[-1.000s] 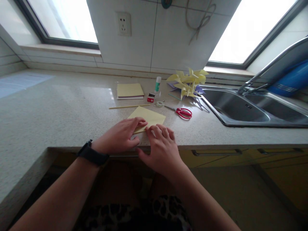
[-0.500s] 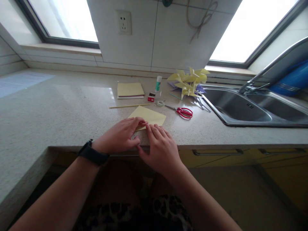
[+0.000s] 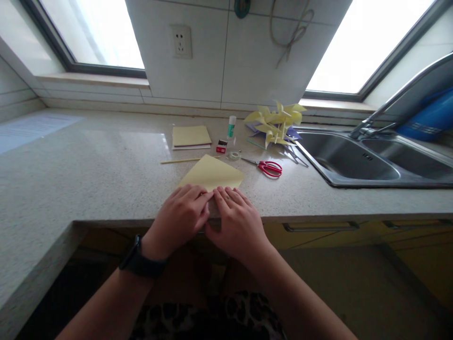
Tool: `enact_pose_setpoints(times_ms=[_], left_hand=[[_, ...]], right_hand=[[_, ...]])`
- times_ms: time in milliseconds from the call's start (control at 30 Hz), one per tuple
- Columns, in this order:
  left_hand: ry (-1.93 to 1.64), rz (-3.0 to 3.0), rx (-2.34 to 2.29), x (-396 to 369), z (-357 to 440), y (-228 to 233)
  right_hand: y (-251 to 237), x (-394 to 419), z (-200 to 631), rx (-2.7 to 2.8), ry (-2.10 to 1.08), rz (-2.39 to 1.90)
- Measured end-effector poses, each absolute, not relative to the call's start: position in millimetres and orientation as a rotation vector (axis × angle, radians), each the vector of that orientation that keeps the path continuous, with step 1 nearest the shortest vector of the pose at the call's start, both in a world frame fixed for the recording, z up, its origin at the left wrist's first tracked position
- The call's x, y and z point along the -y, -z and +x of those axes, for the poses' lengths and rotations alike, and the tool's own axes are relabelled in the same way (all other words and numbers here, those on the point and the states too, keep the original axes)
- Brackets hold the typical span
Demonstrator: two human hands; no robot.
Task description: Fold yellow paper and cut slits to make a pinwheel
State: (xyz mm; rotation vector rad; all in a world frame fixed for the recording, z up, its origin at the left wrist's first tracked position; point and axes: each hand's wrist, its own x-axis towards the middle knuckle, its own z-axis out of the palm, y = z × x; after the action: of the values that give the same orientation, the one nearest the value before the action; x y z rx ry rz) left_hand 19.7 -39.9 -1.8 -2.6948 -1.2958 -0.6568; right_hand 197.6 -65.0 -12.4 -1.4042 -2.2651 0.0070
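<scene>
- The step in hand looks like pressing or creasing the near edge of the yellow paper sheet; the next move seems to call for even fingertip pressure there while the sheet stays square.
- The sheet lies on the counter, left of the red-handled scissors and slightly nearer the person.
- It is pale yellow, plain and fairly flat, with one corner pointing away and another towards the scissors; its near edge runs under the fingers, so whether a fold exists there cannot be told.
- The left hand rests its bent fingers on that edge; whether it pinches the paper is hidden.
- The right hand lies over the edge, fingers extended, thumb apart, grasping nothing visible.
- Left of and beyond the scissors stands a glue stick.
</scene>
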Motion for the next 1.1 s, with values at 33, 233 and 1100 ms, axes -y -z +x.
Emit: enact_pose_setpoints(times_ms=[33,233,1100], left_hand=[[0.663,-2.676,1.33,44.1,22.3,2.9],[0.641,-2.597,1.393,57.2,29.0,6.2],[0.682,-2.491,1.381,72.9,37.5,22.3]], right_hand=[[12.3,66.7,198.9,2.27,-0.007,-1.387],[10.3,72.9,206.3,2.295,-0.016,-1.327],[21.0,74.7,222.7,2.303,0.024,-1.295]])
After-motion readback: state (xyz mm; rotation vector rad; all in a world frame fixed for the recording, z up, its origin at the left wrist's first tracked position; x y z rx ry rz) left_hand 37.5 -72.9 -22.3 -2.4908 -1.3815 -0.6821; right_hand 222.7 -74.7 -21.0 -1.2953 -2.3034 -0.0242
